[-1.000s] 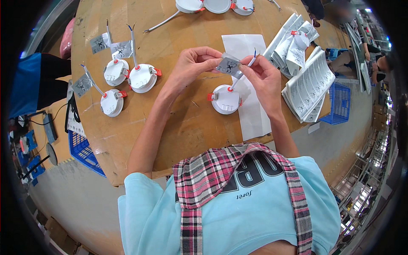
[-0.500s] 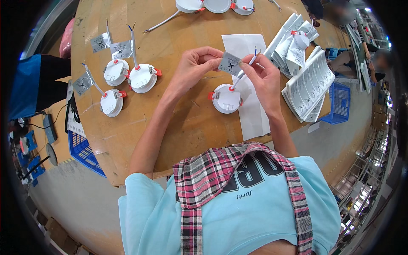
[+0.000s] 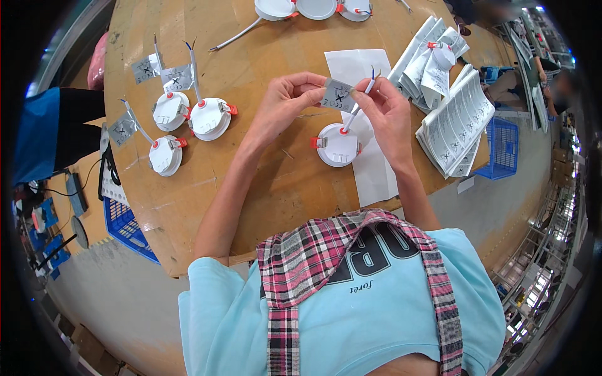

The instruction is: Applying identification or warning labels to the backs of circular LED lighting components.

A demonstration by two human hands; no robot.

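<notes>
Between my hands is a silver label (image 3: 337,96) with dark printing, set against the white cable of a round downlight (image 3: 337,145). My left hand (image 3: 282,108) pinches the label's left edge between thumb and fingers. At its other edge, my right hand (image 3: 387,114) has thumb and fingers closed on the label where it meets the cable. The cable's bare wire ends stick up past my right fingers. The downlight lies on the table just below, white with red-tipped spring clips. To the left lie several similar downlights (image 3: 210,118), their cables carrying silver labels (image 3: 177,78).
A blank white sheet (image 3: 374,178) lies under my right forearm. Stacks of folded printed leaflets (image 3: 454,125) sit at the right edge, one downlight (image 3: 443,57) on them. More downlights (image 3: 316,7) line the far side. Blue crates (image 3: 501,150) flank the table (image 3: 269,194). A person (image 3: 37,135) stands left.
The silver label between my fingers has turned slightly. Both hands keep their grip in nearly the same place.
</notes>
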